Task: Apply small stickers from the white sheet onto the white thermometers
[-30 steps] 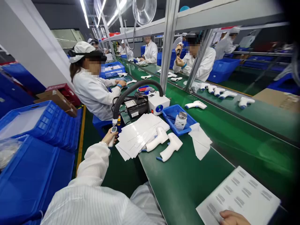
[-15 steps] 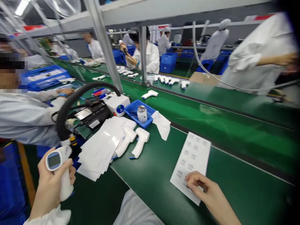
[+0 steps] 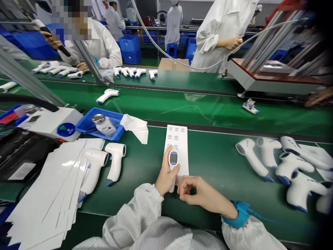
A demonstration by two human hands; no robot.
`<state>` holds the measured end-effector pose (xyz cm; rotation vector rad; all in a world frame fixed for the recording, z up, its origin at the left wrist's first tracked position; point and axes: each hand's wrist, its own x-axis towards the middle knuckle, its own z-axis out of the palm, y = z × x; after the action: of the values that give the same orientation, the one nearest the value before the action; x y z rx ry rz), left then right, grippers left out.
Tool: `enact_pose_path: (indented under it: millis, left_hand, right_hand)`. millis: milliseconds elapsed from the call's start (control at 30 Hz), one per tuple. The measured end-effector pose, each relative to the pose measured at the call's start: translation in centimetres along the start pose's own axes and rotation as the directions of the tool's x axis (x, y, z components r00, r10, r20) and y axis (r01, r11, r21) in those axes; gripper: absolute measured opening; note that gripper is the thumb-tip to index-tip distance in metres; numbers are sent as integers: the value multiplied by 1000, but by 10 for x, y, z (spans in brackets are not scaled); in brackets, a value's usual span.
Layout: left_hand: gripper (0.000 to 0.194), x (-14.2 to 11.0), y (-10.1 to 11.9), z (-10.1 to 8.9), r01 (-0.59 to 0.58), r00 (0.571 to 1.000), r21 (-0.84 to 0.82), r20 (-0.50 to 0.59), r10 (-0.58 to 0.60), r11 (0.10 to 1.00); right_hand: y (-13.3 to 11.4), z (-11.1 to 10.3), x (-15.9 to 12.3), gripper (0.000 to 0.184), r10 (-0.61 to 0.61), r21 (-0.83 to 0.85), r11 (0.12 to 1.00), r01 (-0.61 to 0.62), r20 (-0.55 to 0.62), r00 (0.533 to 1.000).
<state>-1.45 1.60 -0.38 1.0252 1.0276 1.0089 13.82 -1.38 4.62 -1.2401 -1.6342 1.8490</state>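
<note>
My left hand [image 3: 165,177] is wrapped round the handle of a white infrared thermometer [image 3: 173,158], whose grey screen with a blue surround faces me. Behind it lies a white sheet of small printed labels [image 3: 183,149] on the green bench; the thermometer and my fingers cover its lower left part. Close to the thermometer's handle, the thumb and fingers of my right hand [image 3: 199,192] are pinched together at the sheet's near end. Whatever sits between those fingertips is too small to make out. A blue wrist strap [image 3: 238,213] circles my right wrist.
Several thermometers [image 3: 293,166] lie at the right; two more [image 3: 117,161] stand left beside loose papers [image 3: 54,187]. A blue tray [image 3: 119,133] holds a metal-capped bottle [image 3: 105,125]. Beyond runs a green conveyor [image 3: 182,109] carrying another thermometer [image 3: 108,95]. A co-worker [image 3: 104,45] sits across it.
My view has swung right. My left hand has brought the thermometer from the far left to over the label sheet, beside my right hand, which stays pinched.
</note>
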Motion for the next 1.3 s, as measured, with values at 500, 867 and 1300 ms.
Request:
enact_pose_path:
  millis: [500,867,1300]
  left_hand:
    - [78,-2,-4,-1,94,990,-41,111,-89,995]
    - [74,-2,1,1,76,991,-24,116,-73,997]
    - [84,-3,10,-1,134,980,-10,148,-131,991]
  right_hand:
    - [-13,-22,49,9,-336,-263,936,233,-478,812]
    - [-18,-26,58,5,-328,-217,944,250,-512,794]
    - [-18,-27,57,5,-323,-235,944,232,-507,799]
